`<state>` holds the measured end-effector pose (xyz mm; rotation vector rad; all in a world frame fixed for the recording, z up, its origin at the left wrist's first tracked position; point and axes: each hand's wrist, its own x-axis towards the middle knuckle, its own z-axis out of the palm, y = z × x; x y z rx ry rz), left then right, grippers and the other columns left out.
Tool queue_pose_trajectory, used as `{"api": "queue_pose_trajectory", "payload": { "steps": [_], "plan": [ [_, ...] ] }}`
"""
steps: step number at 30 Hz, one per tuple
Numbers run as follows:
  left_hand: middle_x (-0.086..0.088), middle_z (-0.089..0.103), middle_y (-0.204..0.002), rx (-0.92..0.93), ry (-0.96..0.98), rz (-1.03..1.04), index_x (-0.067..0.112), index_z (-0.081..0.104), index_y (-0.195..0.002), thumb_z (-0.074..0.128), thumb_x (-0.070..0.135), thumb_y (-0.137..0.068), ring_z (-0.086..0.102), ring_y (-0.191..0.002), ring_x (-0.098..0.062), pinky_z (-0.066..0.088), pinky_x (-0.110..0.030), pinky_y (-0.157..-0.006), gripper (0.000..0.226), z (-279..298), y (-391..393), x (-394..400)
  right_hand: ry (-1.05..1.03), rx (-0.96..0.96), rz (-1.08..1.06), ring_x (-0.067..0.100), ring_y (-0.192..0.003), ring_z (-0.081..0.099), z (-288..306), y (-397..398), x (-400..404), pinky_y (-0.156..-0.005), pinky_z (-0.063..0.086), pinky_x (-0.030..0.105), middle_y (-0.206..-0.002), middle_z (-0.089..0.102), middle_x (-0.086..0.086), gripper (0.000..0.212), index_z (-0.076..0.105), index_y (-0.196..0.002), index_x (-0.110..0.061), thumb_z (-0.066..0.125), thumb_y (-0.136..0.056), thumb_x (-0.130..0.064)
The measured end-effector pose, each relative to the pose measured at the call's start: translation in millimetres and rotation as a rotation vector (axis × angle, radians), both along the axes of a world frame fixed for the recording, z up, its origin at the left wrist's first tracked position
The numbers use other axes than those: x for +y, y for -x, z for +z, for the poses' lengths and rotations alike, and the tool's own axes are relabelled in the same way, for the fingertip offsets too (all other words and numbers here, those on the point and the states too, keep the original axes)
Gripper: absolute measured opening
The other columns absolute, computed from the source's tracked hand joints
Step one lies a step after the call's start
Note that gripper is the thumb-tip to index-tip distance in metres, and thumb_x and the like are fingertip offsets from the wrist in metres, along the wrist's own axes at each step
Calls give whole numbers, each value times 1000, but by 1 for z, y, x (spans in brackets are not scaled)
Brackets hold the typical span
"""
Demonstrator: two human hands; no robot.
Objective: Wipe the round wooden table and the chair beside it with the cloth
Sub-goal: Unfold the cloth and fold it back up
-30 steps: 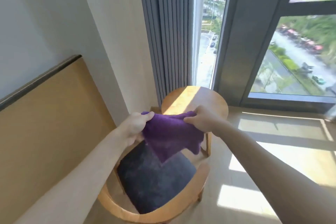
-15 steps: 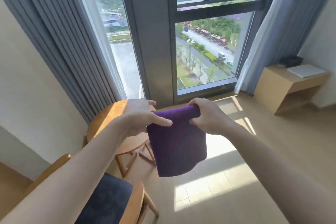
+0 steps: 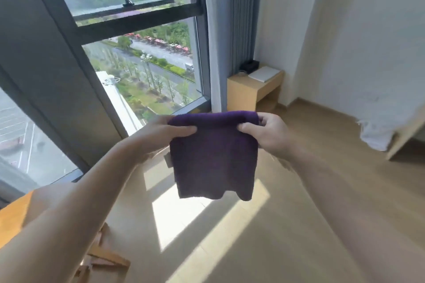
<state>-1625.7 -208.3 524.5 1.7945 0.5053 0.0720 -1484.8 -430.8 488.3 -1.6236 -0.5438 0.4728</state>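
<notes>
Cloth (image 3: pixel 215 156): purple, folded, hanging mid-frame.
Left hand (image 3: pixel 161 132): pinches its top-left corner.
Right hand (image 3: pixel 268 132): pinches its top-right corner.
Table (image 3: pixel 13 216): lower-left edge, unwiped.
Progress: 0 of 2 surfaces wiped, apparently.

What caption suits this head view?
Both hands, left and right, hold a folded purple cloth up before the window.

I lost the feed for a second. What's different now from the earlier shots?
The view has swung right, away from the chair: only an edge of the round wooden table shows at lower left. The purple cloth, bunched a second ago, now hangs flat, folded over at its top edge. Unchanged: the left hand and the right hand each pinch a top corner, and the cloth touches no furniture.
</notes>
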Motion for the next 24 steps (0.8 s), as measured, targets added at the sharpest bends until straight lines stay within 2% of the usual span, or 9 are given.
{"api": "queue_pose_trajectory", "payload": {
  "steps": [2,4,8,11,14,16,18,21,24],
  "plan": [
    [-10,79,-93,-52,238,23,10,79,-104,71,16,-93,75,-71,-16,56,-22,-52,15,-16,-40,4,-54,118,-72,16,-69,73,-7,-28,3,-52,54,25,-82,76,2,7,76,-96,-14,73,-90,-16],
    [-13,79,-101,-62,431,61,11,80,-103,73,25,-85,78,-80,-21,61,-28,-58,24,-40,-80,8,-73,188,-120,15,-65,69,-16,-58,10,-49,51,25,-79,74,2,9,75,-98,-10,70,-93,-15],
    [-13,78,-112,-20,611,36,23,83,-96,80,36,-77,77,-98,-28,63,-37,-68,23,-80,-169,31,-93,276,-210,18,-68,68,-34,-125,34,-50,51,27,-83,72,7,14,72,-104,-3,68,-95,-13],
    [-13,77,-113,32,620,-4,23,79,-106,86,43,-71,77,-99,-32,62,-40,-70,41,-89,-233,59,-64,321,-278,23,-75,70,-38,-176,56,-56,54,30,-92,74,12,17,71,-108,-3,68,-95,-13],
    [-15,77,-113,70,593,-77,20,72,-119,87,47,-72,76,-101,-34,61,-44,-79,56,-83,-295,91,2,270,-278,20,-75,72,-38,-225,75,-55,54,29,-92,76,7,13,73,-106,-11,69,-94,-16],
    [-16,77,-111,87,576,-168,17,73,-118,85,46,-75,76,-99,-32,60,-42,-80,53,-78,-338,109,82,205,-222,19,-77,73,-36,-257,79,-60,57,30,-88,76,4,17,70,-106,-7,71,-92,-17],
    [-16,76,-107,115,560,-280,18,79,-107,88,45,-71,75,-95,-30,60,-39,-78,46,-72,-377,121,174,161,-113,19,-83,73,-32,-285,79,-71,59,32,-90,76,3,29,68,-103,-3,75,-87,-26],
    [-18,74,-116,207,512,-447,17,80,-108,89,44,-76,74,-104,-34,60,-41,-87,43,-64,-437,125,305,78,0,15,-97,73,-22,-323,80,-89,56,32,-103,77,-3,54,70,-108,-15,77,-75,-57],
    [-21,71,-126,278,458,-636,13,77,-115,85,40,-83,71,-114,-36,59,-44,-93,43,-61,-501,116,293,102,14,14,-103,73,-15,-367,89,-93,56,37,-111,76,-5,63,67,-119,-22,78,-72,-63]
  ]
}}
